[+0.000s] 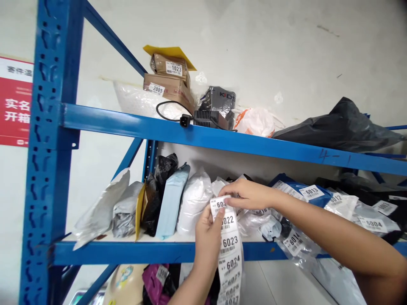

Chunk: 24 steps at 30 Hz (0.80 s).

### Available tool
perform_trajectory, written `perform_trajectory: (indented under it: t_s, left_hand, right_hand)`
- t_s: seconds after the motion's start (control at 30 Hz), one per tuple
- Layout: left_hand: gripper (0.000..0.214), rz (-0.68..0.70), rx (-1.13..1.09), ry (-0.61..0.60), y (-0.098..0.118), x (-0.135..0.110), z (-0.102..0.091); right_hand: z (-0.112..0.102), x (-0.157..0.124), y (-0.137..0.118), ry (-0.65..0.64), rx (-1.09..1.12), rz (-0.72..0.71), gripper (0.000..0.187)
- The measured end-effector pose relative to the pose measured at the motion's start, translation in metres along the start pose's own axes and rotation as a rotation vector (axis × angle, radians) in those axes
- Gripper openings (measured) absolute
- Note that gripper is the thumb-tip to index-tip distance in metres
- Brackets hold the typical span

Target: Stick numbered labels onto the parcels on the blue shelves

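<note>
A long white strip of numbered barcode labels (6022, 6023, 6024 and on) hangs in front of the middle shelf. My left hand grips the strip from the left, thumb up near its top. My right hand comes in from the right and pinches the topmost label at the strip's upper end. Just behind the hands stands a white plastic parcel.
The blue steel rack holds standing mailer bags on the middle shelf, with numbered parcels lying to the right. The top shelf carries cardboard boxes, a black power adapter and a black bag. More bags sit below.
</note>
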<state>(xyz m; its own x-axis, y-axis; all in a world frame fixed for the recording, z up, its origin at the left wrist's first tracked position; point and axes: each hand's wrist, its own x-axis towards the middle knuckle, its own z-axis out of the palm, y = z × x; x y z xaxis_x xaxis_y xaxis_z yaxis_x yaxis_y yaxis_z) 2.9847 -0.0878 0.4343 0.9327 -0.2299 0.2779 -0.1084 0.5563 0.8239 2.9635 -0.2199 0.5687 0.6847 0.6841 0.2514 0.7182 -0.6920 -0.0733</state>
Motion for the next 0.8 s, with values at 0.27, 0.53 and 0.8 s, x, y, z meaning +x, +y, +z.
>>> perform_trajectory:
  t_s: [0.27,0.53,0.8]
  left_hand:
    - [0.035,-0.091,-0.218,0.146,-0.01,0.01,0.013]
    - [0.038,-0.167,-0.245,0.125,-0.01,0.015,0.014]
    - [0.041,-0.249,-0.279,0.162,-0.016,0.019,0.014]
  right_hand:
    - [0.026,0.007,0.018,0.216,0.069,0.274,0.013]
    - [0.039,0.005,0.021,0.352,0.027,0.302,0.006]
    - [0.045,0.005,0.024,0.36,-0.154,0.237,0.01]
